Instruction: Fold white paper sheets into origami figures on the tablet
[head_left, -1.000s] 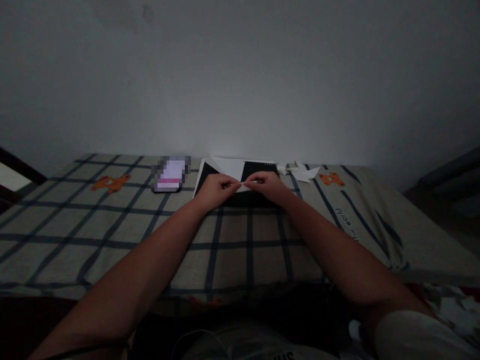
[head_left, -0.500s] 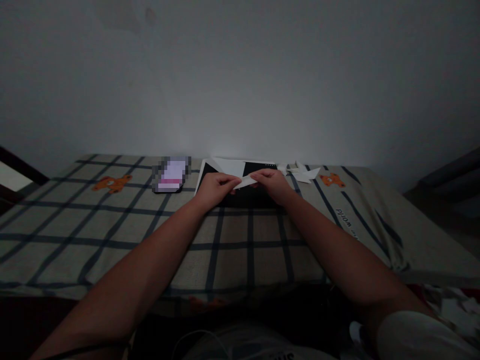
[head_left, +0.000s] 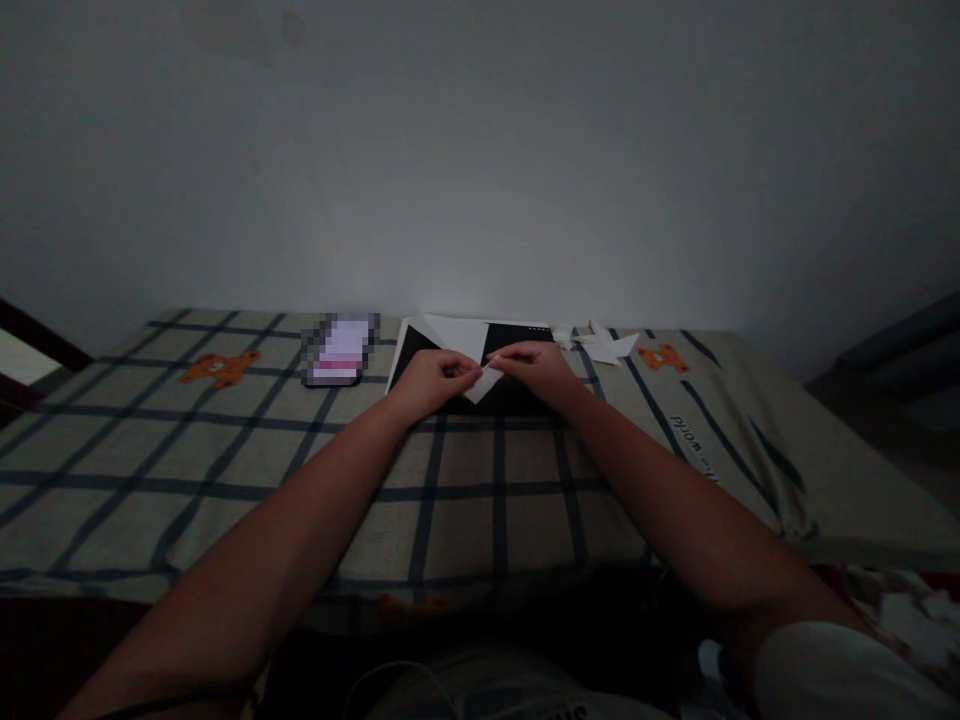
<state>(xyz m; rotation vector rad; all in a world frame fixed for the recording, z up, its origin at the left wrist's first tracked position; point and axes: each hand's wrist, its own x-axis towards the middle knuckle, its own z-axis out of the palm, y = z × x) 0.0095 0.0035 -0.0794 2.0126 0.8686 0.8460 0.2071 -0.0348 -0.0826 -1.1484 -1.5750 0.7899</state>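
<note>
Paper slip [head_left: 481,387], one: pinched in left hand [head_left: 429,382] and right hand [head_left: 541,368], close together, presumably for fine control. Black pad [head_left: 517,401], beneath: likely firm backing over checked cloth [head_left: 465,455].

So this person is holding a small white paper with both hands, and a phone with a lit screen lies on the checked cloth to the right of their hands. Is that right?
Not quite: the phone lies to the left of the hands, as the head view shows. The left hand and right hand do hold the small white paper, and the phone is on the checked cloth.
</note>
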